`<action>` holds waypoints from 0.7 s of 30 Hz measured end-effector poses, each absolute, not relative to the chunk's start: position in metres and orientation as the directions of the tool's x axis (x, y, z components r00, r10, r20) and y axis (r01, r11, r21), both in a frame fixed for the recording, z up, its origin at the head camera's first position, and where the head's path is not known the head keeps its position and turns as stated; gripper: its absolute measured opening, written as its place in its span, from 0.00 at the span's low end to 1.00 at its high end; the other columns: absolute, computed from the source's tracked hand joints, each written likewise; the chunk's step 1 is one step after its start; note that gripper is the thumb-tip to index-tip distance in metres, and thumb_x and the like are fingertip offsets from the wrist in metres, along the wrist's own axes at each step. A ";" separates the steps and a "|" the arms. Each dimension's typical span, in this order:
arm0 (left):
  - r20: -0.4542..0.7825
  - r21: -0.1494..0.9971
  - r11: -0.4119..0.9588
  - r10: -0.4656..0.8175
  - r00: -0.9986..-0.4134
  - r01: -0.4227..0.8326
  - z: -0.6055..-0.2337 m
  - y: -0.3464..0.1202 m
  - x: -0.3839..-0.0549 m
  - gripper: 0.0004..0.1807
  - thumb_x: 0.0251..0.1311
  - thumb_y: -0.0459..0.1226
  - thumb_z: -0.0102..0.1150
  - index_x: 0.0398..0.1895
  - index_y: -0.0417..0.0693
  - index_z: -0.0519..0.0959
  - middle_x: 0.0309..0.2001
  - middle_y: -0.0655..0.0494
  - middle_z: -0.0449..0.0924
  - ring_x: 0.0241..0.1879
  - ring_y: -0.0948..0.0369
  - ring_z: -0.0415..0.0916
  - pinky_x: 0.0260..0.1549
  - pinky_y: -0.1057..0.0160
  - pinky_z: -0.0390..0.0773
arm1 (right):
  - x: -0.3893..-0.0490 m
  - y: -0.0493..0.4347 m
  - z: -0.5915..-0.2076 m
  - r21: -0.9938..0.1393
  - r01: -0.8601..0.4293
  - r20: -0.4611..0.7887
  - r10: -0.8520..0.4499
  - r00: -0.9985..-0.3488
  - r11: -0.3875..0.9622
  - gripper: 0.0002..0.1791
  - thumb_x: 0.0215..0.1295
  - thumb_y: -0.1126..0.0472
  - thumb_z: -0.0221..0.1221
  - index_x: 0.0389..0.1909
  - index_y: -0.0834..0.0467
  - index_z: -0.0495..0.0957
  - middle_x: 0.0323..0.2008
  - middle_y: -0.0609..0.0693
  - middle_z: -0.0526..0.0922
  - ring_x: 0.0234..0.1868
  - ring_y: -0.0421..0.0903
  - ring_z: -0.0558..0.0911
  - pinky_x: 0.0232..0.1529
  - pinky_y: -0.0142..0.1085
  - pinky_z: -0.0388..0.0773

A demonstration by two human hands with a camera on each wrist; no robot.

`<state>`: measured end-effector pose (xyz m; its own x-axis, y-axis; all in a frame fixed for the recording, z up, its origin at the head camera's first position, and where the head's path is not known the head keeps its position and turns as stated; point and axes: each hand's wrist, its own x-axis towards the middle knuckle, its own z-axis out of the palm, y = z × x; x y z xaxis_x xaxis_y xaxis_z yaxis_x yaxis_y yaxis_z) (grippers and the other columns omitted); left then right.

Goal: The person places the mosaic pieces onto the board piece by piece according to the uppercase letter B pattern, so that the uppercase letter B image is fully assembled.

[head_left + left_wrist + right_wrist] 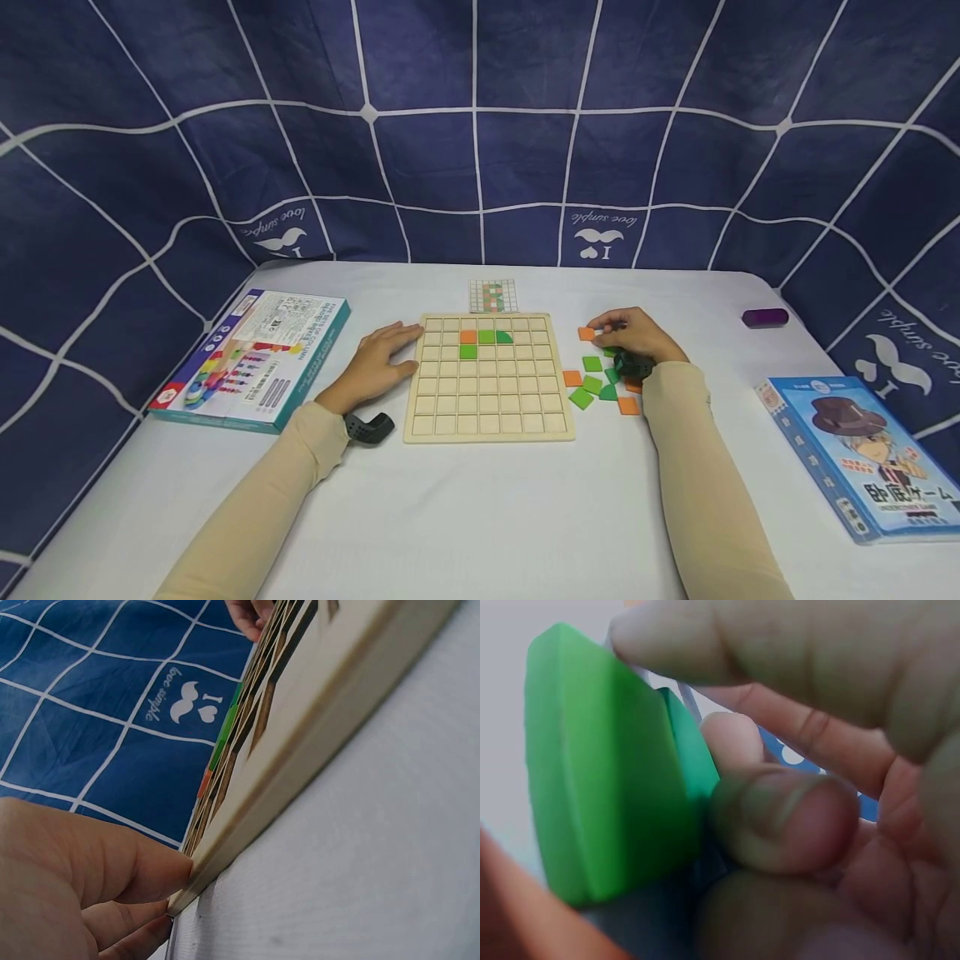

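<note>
A wooden grid board lies flat on the white table. In its upper cells are an orange square tile, two light green square tiles and a dark green rounded tile. My left hand touches the board's left edge with thumb and fingers spread, also seen in the left wrist view at the board's side. Right of the board, my right hand pinches another orange square tile between thumb and forefinger. Loose green tiles lie under and beside that hand.
A small pattern card lies behind the board. At the left is a boxed game; at the right are a blue box and a dark purple object. Navy checked cloth hangs behind the table.
</note>
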<state>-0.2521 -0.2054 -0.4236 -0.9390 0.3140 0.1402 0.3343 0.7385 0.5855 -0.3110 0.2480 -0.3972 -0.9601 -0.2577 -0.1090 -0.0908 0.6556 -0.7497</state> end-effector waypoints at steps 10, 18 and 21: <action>0.133 0.583 0.745 0.306 -0.943 0.324 -0.425 -0.205 -0.252 0.35 0.69 0.36 0.60 0.79 0.36 0.69 0.80 0.40 0.67 0.84 0.39 0.52 0.81 0.35 0.44 | -0.309 0.247 -0.396 -0.743 -0.075 -0.123 -0.246 -0.961 0.665 0.22 0.68 0.65 0.70 0.59 0.72 0.83 0.36 0.49 0.79 0.42 0.47 0.72 0.45 0.37 0.70; 0.138 0.583 0.744 0.305 -0.942 0.326 -0.424 -0.205 -0.252 0.36 0.69 0.36 0.60 0.79 0.36 0.69 0.80 0.40 0.67 0.84 0.39 0.52 0.81 0.35 0.45 | -0.308 0.247 -0.395 -0.750 -0.055 -0.137 -0.236 -0.962 0.659 0.23 0.68 0.64 0.71 0.59 0.72 0.83 0.37 0.49 0.80 0.42 0.47 0.73 0.46 0.37 0.70; 0.138 0.586 0.742 0.306 -0.942 0.327 -0.425 -0.205 -0.253 0.35 0.69 0.36 0.60 0.79 0.36 0.69 0.80 0.40 0.67 0.84 0.39 0.52 0.81 0.35 0.44 | -0.308 0.247 -0.395 -0.759 -0.043 -0.141 -0.228 -0.963 0.650 0.23 0.68 0.64 0.71 0.60 0.72 0.83 0.36 0.48 0.80 0.41 0.46 0.73 0.46 0.37 0.71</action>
